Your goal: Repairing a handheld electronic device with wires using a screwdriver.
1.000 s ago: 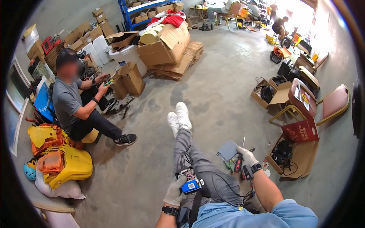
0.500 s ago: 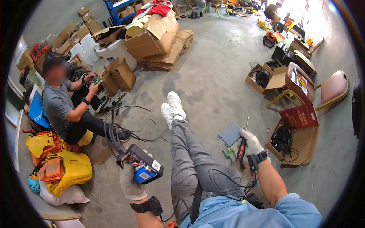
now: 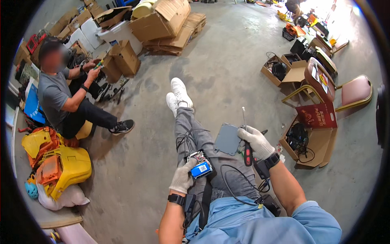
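Observation:
My left hand [image 3: 183,177], in a white knit glove, grips an open black electronics box over my thighs. A blue block [image 3: 201,169] with a white label and a tangle of thin wires show inside it. Black cables [image 3: 187,140] trail from its far end across my leg. My right hand [image 3: 256,142], also gloved, is closed around a screwdriver [image 3: 248,155] with a red and black handle, its shaft pointing away from me. A flat grey cover plate [image 3: 226,139] is at the fingertips of that same hand, seemingly pinched there.
On the left a seated person [image 3: 61,89] holds a green and yellow tool [image 3: 99,64]. Near them lie yellow and orange plastic shells [image 3: 69,166]. Flattened cardboard [image 3: 174,42] is stacked ahead. To the right are an open carton [image 3: 319,148] with black cables and chairs [image 3: 355,95].
My left hand has brought the box rightward onto my thighs, its blue block now facing up. My right hand has moved left and slightly up with the screwdriver and plate.

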Action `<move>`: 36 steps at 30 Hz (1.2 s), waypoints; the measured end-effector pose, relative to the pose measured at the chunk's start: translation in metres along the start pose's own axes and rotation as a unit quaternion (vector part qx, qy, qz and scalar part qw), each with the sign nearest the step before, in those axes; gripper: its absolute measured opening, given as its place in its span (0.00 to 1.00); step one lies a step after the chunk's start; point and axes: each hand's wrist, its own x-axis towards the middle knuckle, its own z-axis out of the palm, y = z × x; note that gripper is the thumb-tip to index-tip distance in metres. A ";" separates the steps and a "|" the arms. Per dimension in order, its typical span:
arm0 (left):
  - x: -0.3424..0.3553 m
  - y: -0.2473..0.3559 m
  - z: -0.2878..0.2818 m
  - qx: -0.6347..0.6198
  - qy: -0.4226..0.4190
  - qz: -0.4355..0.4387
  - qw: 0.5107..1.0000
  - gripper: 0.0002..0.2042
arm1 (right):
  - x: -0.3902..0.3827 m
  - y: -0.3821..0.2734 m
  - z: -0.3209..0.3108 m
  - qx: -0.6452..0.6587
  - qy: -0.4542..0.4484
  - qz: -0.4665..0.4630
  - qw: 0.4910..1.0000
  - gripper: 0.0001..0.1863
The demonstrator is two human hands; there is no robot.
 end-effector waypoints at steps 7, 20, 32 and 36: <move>0.008 -0.006 -0.017 -0.030 -0.063 -0.011 0.998 0.15 | 0.018 0.016 0.047 -0.156 -0.096 -0.028 0.983 0.18; 0.010 -0.004 -0.010 -0.053 -0.043 0.022 0.997 0.31 | 0.042 0.030 0.084 -0.326 -0.228 0.039 0.917 0.16; 0.014 -0.001 -0.007 -0.074 -0.090 0.012 0.993 0.34 | 0.053 0.029 0.082 -0.296 -0.215 -0.002 0.931 0.19; 0.019 -0.003 -0.009 -0.060 -0.063 0.001 0.996 0.36 | 0.054 0.034 0.072 -0.195 -0.174 0.069 0.963 0.19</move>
